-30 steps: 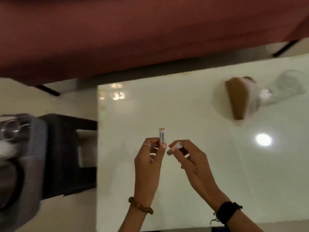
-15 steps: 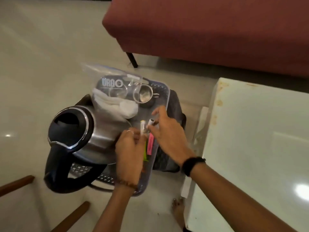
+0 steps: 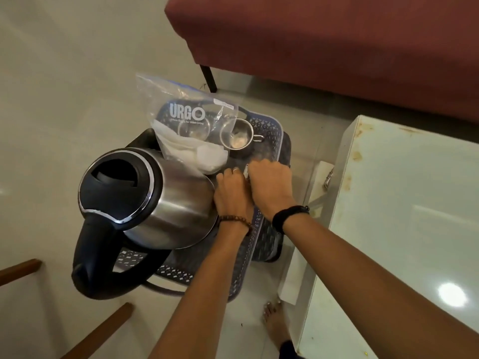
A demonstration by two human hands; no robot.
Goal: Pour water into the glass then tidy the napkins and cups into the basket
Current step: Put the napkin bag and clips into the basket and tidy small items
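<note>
A dark blue plastic basket [image 3: 269,123] sits on a low black stool beside the white table [image 3: 414,203]. In it lies a steel electric kettle [image 3: 166,193] with a black lid and handle. Behind the kettle is a clear zip bag [image 3: 186,115] printed URGO, holding white napkins [image 3: 210,158] and a steel cup. Another small steel cup [image 3: 237,137] stands loose at the basket's far end. My left hand [image 3: 230,193] and right hand [image 3: 269,187] are pressed together low in the basket, fingers curled down around a small white tube [image 3: 246,173], of which only a sliver shows.
A maroon sofa [image 3: 337,47] on a black leg fills the top right. Wooden chair legs [image 3: 20,270] reach in at the lower left. A bare foot [image 3: 274,322] stands on the pale tiled floor between basket and table.
The view swung from the table down to the basket. Both hands, holding the tube and its cap, came together and sank lower into the basket next to the kettle.
</note>
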